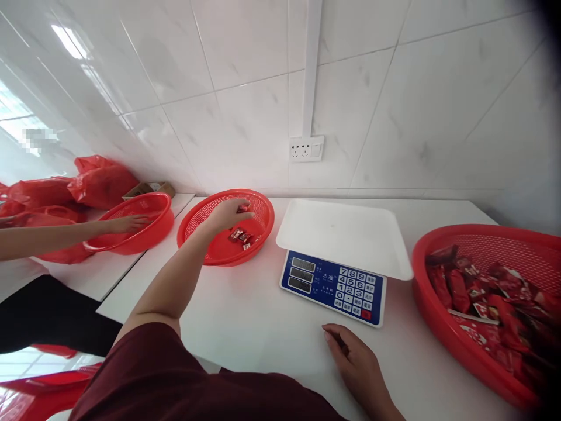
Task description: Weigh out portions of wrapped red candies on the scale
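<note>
My left hand (228, 215) reaches over a red mesh basket (204, 248), thumb and fingers parted, with a small dark red item showing between or behind them. A few small red packets (242, 237) lie in that basket below the hand. On the white table (245, 316), my right hand (353, 356) rests loosely curled, fingertips near the thumb, nothing visible in it. Just beyond it stands a blue scale (333, 286) with a bare white tray (342, 234).
At the right edge is a large red basket (442, 327) full of red packets. Another person's hand (127, 224) reaches into a red basin (153, 231) on the left. Red bags (103, 184) and a cardboard box (151, 188) lie behind. A socket (305, 149) is on the wall.
</note>
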A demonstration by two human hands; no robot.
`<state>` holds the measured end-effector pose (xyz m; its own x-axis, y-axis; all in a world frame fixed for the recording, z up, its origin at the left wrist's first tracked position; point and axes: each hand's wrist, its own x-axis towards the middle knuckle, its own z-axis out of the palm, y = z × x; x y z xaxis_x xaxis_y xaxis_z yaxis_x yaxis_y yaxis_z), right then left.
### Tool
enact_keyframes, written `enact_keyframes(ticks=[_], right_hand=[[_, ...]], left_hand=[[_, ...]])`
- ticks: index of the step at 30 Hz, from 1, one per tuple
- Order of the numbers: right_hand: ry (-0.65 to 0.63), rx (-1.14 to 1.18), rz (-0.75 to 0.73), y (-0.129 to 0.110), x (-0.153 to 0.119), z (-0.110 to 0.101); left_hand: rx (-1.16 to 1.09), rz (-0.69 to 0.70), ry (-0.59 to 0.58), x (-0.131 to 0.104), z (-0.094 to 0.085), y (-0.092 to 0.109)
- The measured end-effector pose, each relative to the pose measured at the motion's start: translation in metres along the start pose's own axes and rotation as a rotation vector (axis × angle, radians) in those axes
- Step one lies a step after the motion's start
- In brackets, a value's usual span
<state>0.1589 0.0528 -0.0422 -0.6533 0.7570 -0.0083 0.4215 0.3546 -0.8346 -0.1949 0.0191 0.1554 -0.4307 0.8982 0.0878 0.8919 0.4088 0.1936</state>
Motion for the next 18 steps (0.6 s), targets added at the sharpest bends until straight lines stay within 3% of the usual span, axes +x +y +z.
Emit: enact_keyframes(ticks=[2,5,10,13,18], right_hand=[[-0.009,-0.019,-0.01,0.002,0.0,-0.001],[0.008,-0.025,-0.021,0.002,0.001,-0.001],[0.038,-0.006,-0.038,-0.008,0.002,-0.003],[0.046,0.001,-0.078,-0.016,0.0,-0.003],[0.06,-0.013,-0.111,-0.027,-0.004,-0.016]], left_hand=[[-0.006,-0.038,-0.029,-0.015,0.004,-0.011],[-0.027,-0.038,-0.065,-0.039,0.019,-0.005],[-0.072,0.176,-0.243,-0.068,0.047,0.018],[0.029,0.208,-0.09,-0.068,0.053,0.01],[0.044,0.202,0.14,-0.039,0.061,-0.009]])
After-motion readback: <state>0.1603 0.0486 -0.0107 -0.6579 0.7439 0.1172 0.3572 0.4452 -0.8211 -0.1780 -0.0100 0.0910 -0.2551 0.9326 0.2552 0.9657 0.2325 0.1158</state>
